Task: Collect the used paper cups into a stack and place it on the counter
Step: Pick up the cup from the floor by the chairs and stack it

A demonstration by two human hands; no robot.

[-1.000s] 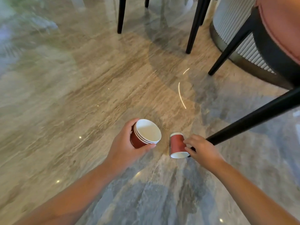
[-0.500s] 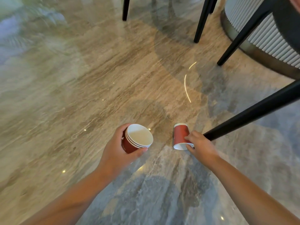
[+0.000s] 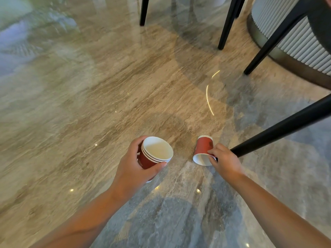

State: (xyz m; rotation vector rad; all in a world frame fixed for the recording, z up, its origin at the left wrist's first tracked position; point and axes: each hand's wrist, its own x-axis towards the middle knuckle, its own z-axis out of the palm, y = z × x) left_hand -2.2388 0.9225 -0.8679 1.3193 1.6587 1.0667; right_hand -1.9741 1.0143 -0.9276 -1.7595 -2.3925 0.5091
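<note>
Holding 2 items at lower centre of the frame, I record them from the nearest outward. My left hand (image 3: 132,169) grips the stack of cups (image 3: 155,153), with the thumb across the red wall just under the rims and the fingers curled round the far side. 3 white rims show, nested, with the mouth tipped up and toward the right. The stack is off the floor, in my grasp.

To its right, apart from it, my right hand (image 3: 226,162) pinches the single cup (image 3: 203,149) at its rim with curled fingertips. That cup lies on its side on the floor (image 3: 89,104), mouth toward me and base pointing away. Whether it is lifted clear yet I cannot tell. Just beside my right knuckles is the foot of the near chair leg (image 3: 279,130), a black bar running to the right edge.

Beyond, in the upper part of the frame, stand more black chair legs (image 3: 227,24). A ribbed round base (image 3: 295,43) sits at upper right. No counter is in view.

Risks, as judged:
- The rim pinch is light and on thin paper, so the cup may buckle or slip on the lift.
- The polished floor would let the cup roll toward the chair leg.
- Any dregs could run out, since the cup lies on its side.
- The tilted stack could shed its inner cup if my left grip loosens during nesting.
</note>
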